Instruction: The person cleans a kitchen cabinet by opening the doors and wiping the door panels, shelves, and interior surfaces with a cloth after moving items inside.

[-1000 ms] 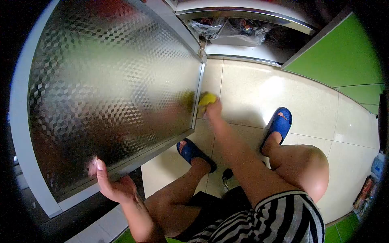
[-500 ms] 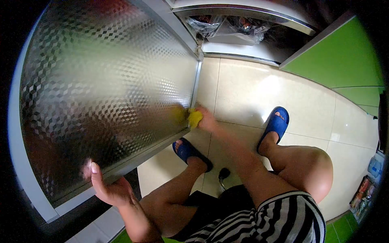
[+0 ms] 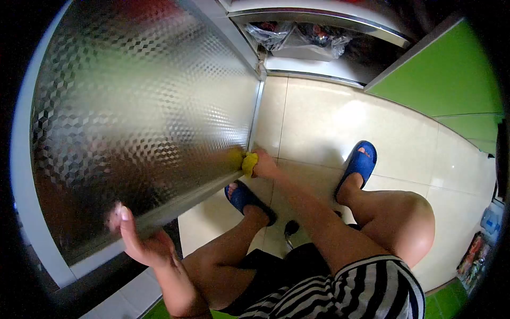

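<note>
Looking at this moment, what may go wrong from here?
The open glass door might swing if the left hand slips from its frame, perhaps knocking the nearer blue slipper.
The right hand, holding the yellow cloth or sponge beside the frame's corner, could slip and scrape its fingers.

One top [image 3: 305, 300] is being worn, black and light-grey stripes running round its loose short sleeve [image 3: 380, 284], lower centre to right; black shorts [image 3: 277, 270] are showing, bottom centre; two blue open-toed slippers [image 3: 360, 169] are appearing mid-frame.
</note>
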### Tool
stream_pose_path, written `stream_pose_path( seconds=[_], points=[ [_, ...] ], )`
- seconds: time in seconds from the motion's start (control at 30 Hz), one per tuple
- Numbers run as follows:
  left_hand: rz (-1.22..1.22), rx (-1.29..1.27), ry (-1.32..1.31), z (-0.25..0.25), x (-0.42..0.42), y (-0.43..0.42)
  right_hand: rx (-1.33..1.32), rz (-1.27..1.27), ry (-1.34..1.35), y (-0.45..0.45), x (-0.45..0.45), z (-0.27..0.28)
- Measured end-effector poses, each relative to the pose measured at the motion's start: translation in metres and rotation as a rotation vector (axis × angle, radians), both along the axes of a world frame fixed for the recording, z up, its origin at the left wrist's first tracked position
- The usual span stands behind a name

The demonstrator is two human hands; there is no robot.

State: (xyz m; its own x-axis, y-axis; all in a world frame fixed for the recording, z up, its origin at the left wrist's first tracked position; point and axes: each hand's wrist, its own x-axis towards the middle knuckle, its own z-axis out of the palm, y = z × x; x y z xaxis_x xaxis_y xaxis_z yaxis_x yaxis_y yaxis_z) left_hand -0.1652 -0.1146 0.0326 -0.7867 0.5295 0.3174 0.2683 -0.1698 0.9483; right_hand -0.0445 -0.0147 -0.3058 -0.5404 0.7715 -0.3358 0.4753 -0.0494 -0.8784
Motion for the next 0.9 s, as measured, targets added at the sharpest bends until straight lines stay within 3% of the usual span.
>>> stream_pose_path(
  seconds=[0.1,0.17,0.2,0.27,0.3,0.37,0.4,0.5,0.57,0.63,0.67,0.73,0.87,0.9],
  points=[
    [0.011,-0.051,-0.095,0.005,-0.001,0.003,-0.039,-0.072,-0.071,0.008,-0.008,-0.011],
    [0.007,-0.036,-0.090,0.005,0.001,0.000,0.264,-0.227,-0.200,0.029,0.001,-0.010],
    [0.001,-0.019,-0.088,0.003,0.002,0.000,0.273,-0.227,-0.205,0.040,0.012,-0.007],
    [0.008,-0.026,-0.078,0.006,0.005,0.000,0.012,-0.391,-0.004,0.058,0.035,0.003],
    [0.012,-0.049,-0.069,0.006,0.005,-0.001,0.012,-0.392,-0.011,0.054,0.040,-0.005],
    [-0.009,-0.021,-0.074,0.003,0.000,0.001,0.050,-0.255,0.070,0.041,0.044,-0.029],
    [-0.022,0.006,-0.071,0.002,-0.001,0.002,-0.052,-0.149,-0.030,0.038,0.046,-0.026],
    [-0.029,-0.016,-0.113,0.005,-0.002,0.003,-0.214,-0.119,0.041,0.008,0.038,-0.046],
    [-0.017,-0.016,-0.115,0.006,-0.002,0.005,-0.117,0.032,-0.019,-0.003,0.033,-0.056],
    [-0.006,-0.002,-0.113,0.005,-0.004,0.004,-0.525,-0.008,0.006,-0.001,0.036,0.022],
    [0.008,-0.005,-0.083,0.003,-0.007,0.001,-0.523,-0.006,0.006,-0.014,0.022,0.000],
    [0.022,-0.008,-0.055,0.002,-0.010,-0.002,-0.509,-0.277,0.465,-0.044,-0.009,-0.068],
    [-0.014,-0.024,-0.101,0.003,-0.007,0.001,-0.565,-0.197,0.433,-0.028,-0.021,-0.042],
    [-0.006,-0.029,-0.133,0.004,-0.005,0.002,-0.570,-0.249,0.314,-0.018,-0.017,-0.019]
  ],
)
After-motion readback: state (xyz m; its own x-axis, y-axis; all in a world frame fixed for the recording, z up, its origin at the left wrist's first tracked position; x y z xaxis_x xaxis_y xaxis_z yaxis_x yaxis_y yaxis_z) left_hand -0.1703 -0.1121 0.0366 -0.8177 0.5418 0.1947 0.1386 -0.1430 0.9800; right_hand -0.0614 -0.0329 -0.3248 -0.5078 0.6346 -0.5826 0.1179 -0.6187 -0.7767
